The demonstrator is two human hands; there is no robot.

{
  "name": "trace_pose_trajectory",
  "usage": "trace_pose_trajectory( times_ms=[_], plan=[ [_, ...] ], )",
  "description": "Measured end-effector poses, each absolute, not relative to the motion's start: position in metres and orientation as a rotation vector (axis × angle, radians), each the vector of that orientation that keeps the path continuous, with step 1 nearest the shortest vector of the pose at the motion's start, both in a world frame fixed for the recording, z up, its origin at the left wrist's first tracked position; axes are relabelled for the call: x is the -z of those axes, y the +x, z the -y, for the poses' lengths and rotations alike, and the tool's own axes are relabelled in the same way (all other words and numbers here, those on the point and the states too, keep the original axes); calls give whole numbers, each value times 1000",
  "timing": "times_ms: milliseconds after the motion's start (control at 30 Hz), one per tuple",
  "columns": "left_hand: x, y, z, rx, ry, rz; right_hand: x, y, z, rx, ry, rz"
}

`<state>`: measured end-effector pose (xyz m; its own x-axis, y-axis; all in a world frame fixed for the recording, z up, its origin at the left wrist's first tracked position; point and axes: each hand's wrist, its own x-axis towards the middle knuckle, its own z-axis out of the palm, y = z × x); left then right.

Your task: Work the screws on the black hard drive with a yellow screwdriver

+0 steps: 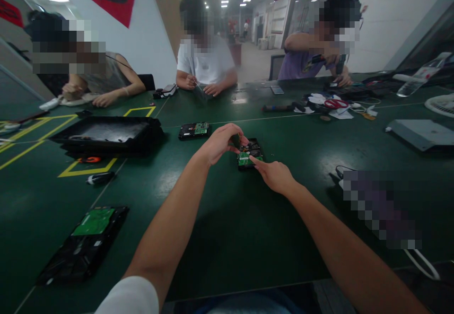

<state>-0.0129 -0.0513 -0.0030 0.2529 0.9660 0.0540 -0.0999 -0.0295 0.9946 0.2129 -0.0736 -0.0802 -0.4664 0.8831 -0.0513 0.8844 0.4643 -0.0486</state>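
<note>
A small black device with a green circuit board, which looks like a hard drive, lies on the green table in front of me. My left hand arches over its far left side, fingers bent and drawn together above the board. Whatever is between those fingertips is too small to make out. From the right, my right hand points its index finger onto the green board. The other fingers of that hand are curled, and its thumb is mostly hidden.
A similar drive lies beyond my left wrist, and a larger-looking one sits near left. Stacked black trays stand at left. Tools and papers lie far right, near a grey box. Several people sit across the table.
</note>
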Motion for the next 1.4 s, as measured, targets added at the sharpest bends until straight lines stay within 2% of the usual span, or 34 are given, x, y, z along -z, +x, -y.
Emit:
trace_pose_trajectory(
  times_ms=[1400],
  plan=[
    [3,-16,48,-1126,1331,-1012,90,212,69,63,1612,-2797]
  ],
)
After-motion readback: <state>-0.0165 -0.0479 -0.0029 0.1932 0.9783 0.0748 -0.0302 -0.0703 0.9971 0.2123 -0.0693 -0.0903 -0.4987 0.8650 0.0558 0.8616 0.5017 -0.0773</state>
